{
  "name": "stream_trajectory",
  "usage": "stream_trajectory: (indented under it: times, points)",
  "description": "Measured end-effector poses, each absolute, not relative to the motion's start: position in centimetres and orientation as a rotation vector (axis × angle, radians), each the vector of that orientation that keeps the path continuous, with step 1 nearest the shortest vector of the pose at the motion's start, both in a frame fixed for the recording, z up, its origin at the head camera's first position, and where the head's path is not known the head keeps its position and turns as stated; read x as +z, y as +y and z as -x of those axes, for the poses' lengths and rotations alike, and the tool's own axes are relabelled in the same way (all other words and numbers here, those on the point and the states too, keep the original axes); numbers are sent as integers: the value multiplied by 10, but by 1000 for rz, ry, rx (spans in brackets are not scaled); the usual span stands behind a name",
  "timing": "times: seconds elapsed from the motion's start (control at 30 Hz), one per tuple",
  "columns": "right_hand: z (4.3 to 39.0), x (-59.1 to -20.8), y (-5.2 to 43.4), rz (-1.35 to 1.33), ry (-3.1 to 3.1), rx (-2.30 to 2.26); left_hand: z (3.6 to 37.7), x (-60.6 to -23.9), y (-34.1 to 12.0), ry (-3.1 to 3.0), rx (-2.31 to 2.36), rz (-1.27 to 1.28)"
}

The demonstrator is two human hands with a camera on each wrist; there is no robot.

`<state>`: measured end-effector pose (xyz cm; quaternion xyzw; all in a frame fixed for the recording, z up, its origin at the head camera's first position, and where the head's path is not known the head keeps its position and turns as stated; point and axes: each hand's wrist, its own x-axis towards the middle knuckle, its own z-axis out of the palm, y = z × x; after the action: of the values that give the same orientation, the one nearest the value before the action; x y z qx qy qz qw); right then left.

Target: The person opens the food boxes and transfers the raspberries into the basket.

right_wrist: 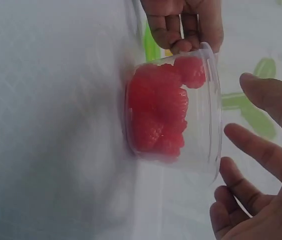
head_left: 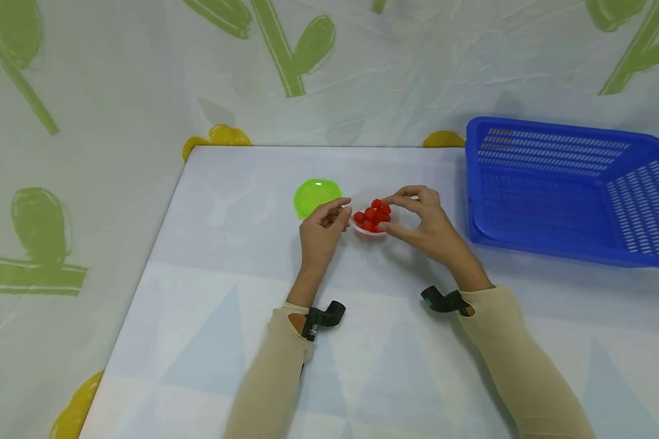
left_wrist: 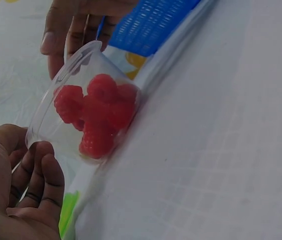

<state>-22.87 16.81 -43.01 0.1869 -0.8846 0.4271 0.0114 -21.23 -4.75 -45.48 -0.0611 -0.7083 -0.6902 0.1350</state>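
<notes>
A clear plastic cup holds several red raspberries and stands on the white table. My left hand is at its left side, fingers curled, with the rim between its fingertips in the wrist views. On the opposite side, my right hand spreads its thumb and fingers close about the rim, with nothing gripped between them. The berries lie heaped at the bottom of the cup, visible through its wall. Just beyond my left hand is a small bright green dish-like piece.
A large blue plastic basket stands on the right of the table. Behind and to the left hangs a pale sheet with green leaf and yellow shapes. Both wrists carry small black cameras.
</notes>
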Motion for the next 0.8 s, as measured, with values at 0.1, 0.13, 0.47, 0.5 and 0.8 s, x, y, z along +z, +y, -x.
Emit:
stream_trajectory:
  times: [0.1, 0.13, 0.47, 0.5, 0.8]
  points:
    - [233, -427, 164, -663, -2768, 1280, 212, -454, -47, -2043, -2002, 183]
    - [234, -427, 162, -688, -2773, 1263, 212, -454, -48, -2043, -2005, 185]
    - [245, -427, 157, -824, -2875, 1045, 213, -456, -47, -2036, -2049, 198]
    - [246, -427, 157, -833, -2892, 1027, 213, -456, -47, -2038, -2044, 196]
    - [248, -424, 152, -926, -2919, 993, 225, -480, -49, -2046, -2028, 187]
